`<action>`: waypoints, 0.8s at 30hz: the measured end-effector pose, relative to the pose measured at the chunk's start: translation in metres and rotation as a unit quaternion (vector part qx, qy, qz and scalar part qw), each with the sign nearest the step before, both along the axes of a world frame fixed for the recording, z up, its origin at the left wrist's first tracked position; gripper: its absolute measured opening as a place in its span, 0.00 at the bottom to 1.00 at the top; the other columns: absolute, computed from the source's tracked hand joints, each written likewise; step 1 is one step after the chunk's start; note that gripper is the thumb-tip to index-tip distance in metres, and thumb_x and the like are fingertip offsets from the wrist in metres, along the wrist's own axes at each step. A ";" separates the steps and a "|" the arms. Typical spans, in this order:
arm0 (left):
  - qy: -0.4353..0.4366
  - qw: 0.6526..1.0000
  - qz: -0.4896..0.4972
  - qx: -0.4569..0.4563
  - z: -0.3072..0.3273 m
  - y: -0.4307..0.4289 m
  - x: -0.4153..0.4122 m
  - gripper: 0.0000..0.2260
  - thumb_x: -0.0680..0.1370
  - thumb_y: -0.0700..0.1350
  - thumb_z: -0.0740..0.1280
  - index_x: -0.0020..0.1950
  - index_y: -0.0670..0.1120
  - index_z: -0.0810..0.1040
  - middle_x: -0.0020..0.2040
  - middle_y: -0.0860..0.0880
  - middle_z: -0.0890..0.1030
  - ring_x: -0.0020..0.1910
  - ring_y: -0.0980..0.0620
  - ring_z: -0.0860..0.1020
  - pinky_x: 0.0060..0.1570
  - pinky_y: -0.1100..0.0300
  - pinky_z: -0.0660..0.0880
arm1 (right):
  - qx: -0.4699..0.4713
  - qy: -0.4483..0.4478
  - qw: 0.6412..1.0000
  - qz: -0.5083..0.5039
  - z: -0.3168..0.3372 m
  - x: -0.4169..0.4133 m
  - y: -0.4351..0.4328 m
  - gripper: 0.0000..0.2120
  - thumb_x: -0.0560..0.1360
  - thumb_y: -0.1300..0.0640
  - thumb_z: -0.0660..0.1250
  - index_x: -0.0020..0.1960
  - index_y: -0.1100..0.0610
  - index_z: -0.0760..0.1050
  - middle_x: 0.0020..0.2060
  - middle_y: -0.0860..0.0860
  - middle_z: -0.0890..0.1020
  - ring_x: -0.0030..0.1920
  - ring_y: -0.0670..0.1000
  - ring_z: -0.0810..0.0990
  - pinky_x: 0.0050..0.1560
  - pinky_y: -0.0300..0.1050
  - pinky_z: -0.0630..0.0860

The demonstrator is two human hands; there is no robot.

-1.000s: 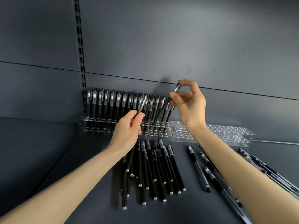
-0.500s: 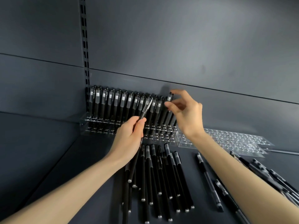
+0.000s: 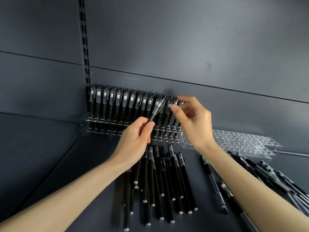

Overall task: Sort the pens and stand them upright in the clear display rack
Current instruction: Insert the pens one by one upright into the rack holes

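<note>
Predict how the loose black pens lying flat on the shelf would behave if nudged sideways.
The loose black pens look round and slim, so they would probably roll. Their straight barrels suggest they are stiff, not floppy. The left hand holds one pen with fingertips alone, so each is likely light.

Your pens point(image 3: 117, 104) stand in the rack point(image 3: 93, 129) against the back wall point(image 3: 200, 47); a second rack point(image 3: 250, 141) lies to its right, loose pens point(image 3: 167, 181) on the shelf point(image 3: 83, 164) in front.

Left hand point(image 3: 133, 139) gripping, right hand point(image 3: 192, 121) pinching, both forearms extended
</note>
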State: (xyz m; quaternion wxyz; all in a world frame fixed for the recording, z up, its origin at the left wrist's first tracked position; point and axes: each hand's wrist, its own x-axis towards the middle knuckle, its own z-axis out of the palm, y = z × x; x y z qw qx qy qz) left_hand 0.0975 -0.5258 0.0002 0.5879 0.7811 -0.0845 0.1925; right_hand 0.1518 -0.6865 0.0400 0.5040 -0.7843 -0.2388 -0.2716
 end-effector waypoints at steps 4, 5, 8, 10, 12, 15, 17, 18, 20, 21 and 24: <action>0.015 0.998 -0.052 -0.017 -0.001 -0.012 -0.005 0.11 0.82 0.47 0.55 0.55 0.50 0.77 0.32 0.55 0.76 0.29 0.58 0.70 0.31 0.63 0.68 | 0.069 0.091 0.986 0.124 -0.001 -0.012 0.002 0.10 0.74 0.57 0.71 0.54 0.51 0.75 0.36 0.45 0.85 0.42 0.45 0.83 0.49 0.40 0.78; 0.014 0.998 -0.066 -0.011 -0.001 -0.015 -0.007 0.11 0.83 0.46 0.55 0.55 0.51 0.76 0.32 0.55 0.76 0.28 0.58 0.70 0.30 0.64 0.68 | 0.088 0.099 0.981 0.139 -0.001 -0.014 0.002 0.11 0.74 0.59 0.70 0.54 0.52 0.74 0.35 0.45 0.85 0.40 0.45 0.83 0.49 0.41 0.79; 0.008 0.997 -0.079 0.009 0.001 -0.019 -0.008 0.10 0.82 0.45 0.57 0.54 0.49 0.77 0.35 0.54 0.80 0.33 0.58 0.76 0.35 0.64 0.73 | 0.145 0.116 0.969 0.161 0.000 -0.017 0.000 0.11 0.73 0.64 0.70 0.52 0.55 0.72 0.34 0.50 0.84 0.35 0.49 0.83 0.44 0.44 0.81; -0.017 0.997 -0.029 0.077 0.001 -0.016 -0.006 0.11 0.81 0.47 0.58 0.58 0.48 0.77 0.45 0.55 0.80 0.44 0.62 0.78 0.46 0.68 0.73 | 0.160 0.105 0.972 0.138 0.006 -0.015 -0.004 0.12 0.73 0.66 0.69 0.52 0.54 0.71 0.32 0.49 0.83 0.35 0.50 0.83 0.42 0.44 0.81; -0.048 0.980 0.045 0.187 -0.001 -0.009 -0.003 0.15 0.81 0.50 0.57 0.65 0.47 0.74 0.56 0.54 0.75 0.57 0.60 0.73 0.56 0.66 0.69 | 0.147 0.070 0.983 0.086 0.015 -0.011 -0.012 0.14 0.74 0.65 0.69 0.52 0.51 0.70 0.32 0.49 0.82 0.36 0.50 0.83 0.45 0.48 0.82; -0.055 0.930 0.096 0.350 -0.007 -0.001 0.000 0.19 0.81 0.52 0.55 0.71 0.49 0.68 0.65 0.52 0.68 0.65 0.53 0.64 0.66 0.58 0.60 | 0.095 -0.009 0.995 -0.003 0.025 -0.001 -0.019 0.15 0.75 0.62 0.70 0.53 0.45 0.69 0.35 0.48 0.82 0.38 0.53 0.83 0.49 0.53 0.80; -0.030 0.912 0.085 0.401 -0.012 0.001 0.002 0.21 0.81 0.55 0.54 0.74 0.51 0.64 0.68 0.51 0.64 0.69 0.52 0.59 0.69 0.55 0.54 | 0.081 -0.041 0.995 -0.029 0.026 0.004 -0.019 0.14 0.75 0.60 0.69 0.54 0.46 0.70 0.37 0.47 0.83 0.39 0.53 0.83 0.50 0.53 0.79; -0.020 0.907 0.080 0.412 -0.014 0.001 0.003 0.22 0.81 0.55 0.54 0.74 0.52 0.62 0.69 0.51 0.63 0.70 0.51 0.58 0.70 0.55 0.52 | 0.080 -0.050 0.995 -0.035 0.025 0.006 -0.017 0.14 0.75 0.60 0.69 0.55 0.47 0.71 0.37 0.46 0.82 0.40 0.52 0.83 0.50 0.51 0.79; -0.014 0.900 0.075 0.428 -0.017 0.002 0.004 0.23 0.81 0.56 0.52 0.75 0.53 0.60 0.71 0.51 0.61 0.71 0.51 0.56 0.71 0.55 0.50 | 0.079 -0.058 0.994 -0.038 0.023 0.011 -0.014 0.14 0.75 0.61 0.69 0.56 0.48 0.72 0.38 0.44 0.81 0.40 0.48 0.82 0.48 0.47 0.79; -0.014 0.898 0.074 0.434 -0.017 0.003 0.005 0.23 0.81 0.57 0.52 0.75 0.53 0.60 0.71 0.51 0.60 0.71 0.51 0.56 0.71 0.55 0.50 | 0.078 -0.058 0.995 -0.036 0.021 0.014 -0.012 0.14 0.75 0.62 0.69 0.55 0.48 0.72 0.38 0.43 0.80 0.40 0.48 0.81 0.47 0.46 0.79; -0.014 0.894 0.070 0.443 -0.019 0.004 0.006 0.23 0.81 0.57 0.51 0.76 0.53 0.59 0.71 0.51 0.60 0.71 0.51 0.55 0.71 0.54 0.50 | 0.060 -0.057 0.996 -0.033 0.017 0.019 -0.008 0.13 0.75 0.62 0.69 0.55 0.49 0.72 0.39 0.42 0.77 0.40 0.51 0.81 0.43 0.40 0.77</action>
